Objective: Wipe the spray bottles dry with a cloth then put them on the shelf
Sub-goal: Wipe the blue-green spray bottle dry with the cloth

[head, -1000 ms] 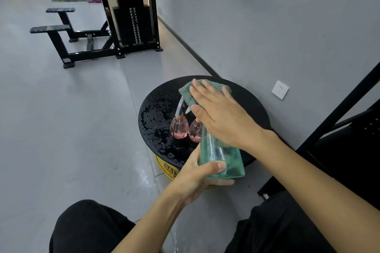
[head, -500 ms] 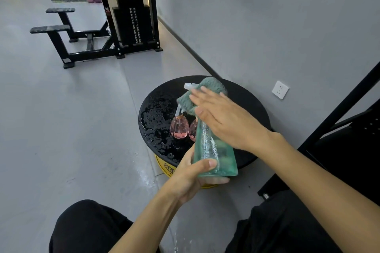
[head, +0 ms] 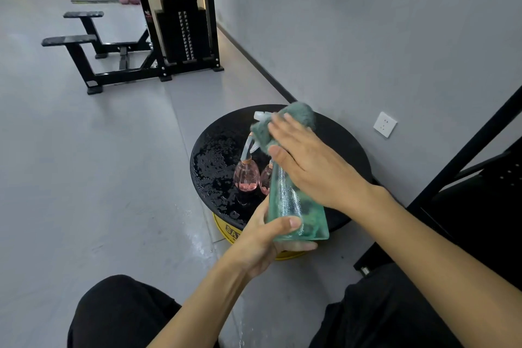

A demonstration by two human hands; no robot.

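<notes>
A clear green spray bottle [head: 293,206] is held tilted above a wet round black table [head: 214,155]. My left hand [head: 265,237] grips its base from below. My right hand [head: 308,164] presses a teal cloth [head: 293,118] around the bottle's neck and white spray head [head: 261,115], hiding most of the head. Two small pink spray bottles [head: 246,178] stand upright on the table just behind the green one; the right one [head: 266,182] is partly hidden by it.
The table top sits on a yellow drum [head: 226,230] beside a grey wall with a white socket [head: 384,124]. A black shelf frame [head: 469,167] stands at the right. A weight machine [head: 180,22] and benches [head: 82,42] stand further back. Water wets the floor by my knees.
The green bottle has tipped further toward me and its white head now shows. My right hand with the cloth has slid along the bottle's neck.
</notes>
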